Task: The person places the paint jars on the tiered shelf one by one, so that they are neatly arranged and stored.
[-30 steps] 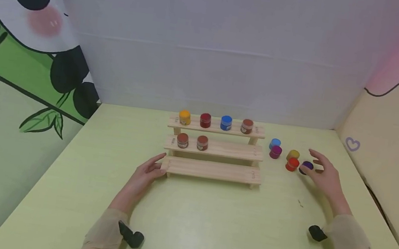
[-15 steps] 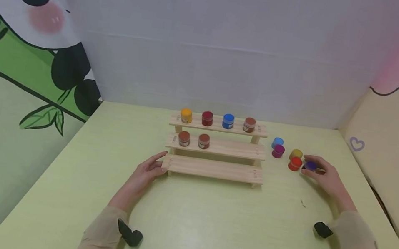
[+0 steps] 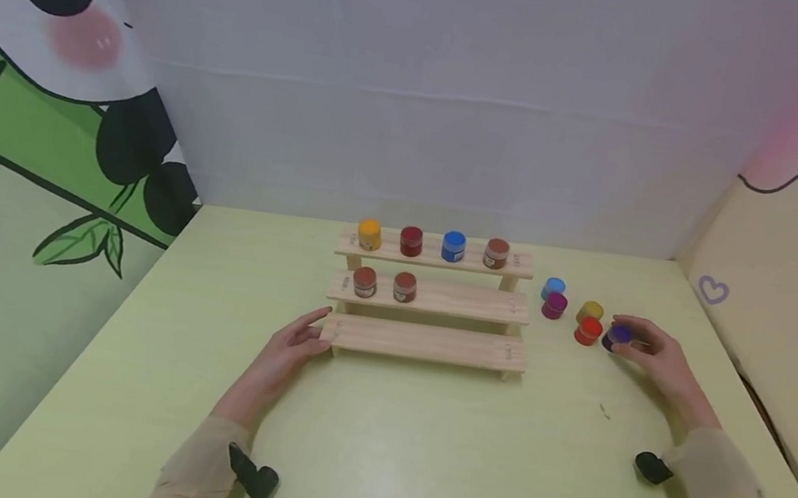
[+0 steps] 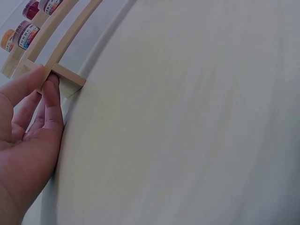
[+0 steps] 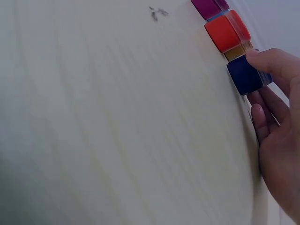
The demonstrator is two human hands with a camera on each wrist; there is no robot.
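Note:
A three-step wooden rack (image 3: 424,342) stands on the table. My left hand (image 3: 285,353) pinches the left end of its lowest step, thumb above and fingertips beneath in the left wrist view. The top step carries a yellow jar (image 3: 369,235), a dark red jar (image 3: 411,241), a blue jar (image 3: 454,247) and a brown jar (image 3: 496,253); two more brown jars (image 3: 365,282) stand on the middle step's left half. To the right, my right hand (image 3: 666,375) holds a dark blue-purple jar (image 5: 244,75) between thumb and fingers, at table level beside a red jar (image 3: 588,331).
Behind the red jar is a mustard jar (image 3: 590,311). Nearer the rack's right end, a light blue jar (image 3: 553,288) and a magenta jar (image 3: 554,306) stand close together. White cloth (image 3: 413,141) rises at the table's back edge, with printed panels on both sides.
My right hand's fingers have closed around the dark blue-purple jar, which they were only reaching over a second ago. The left hand keeps its place on the rack.

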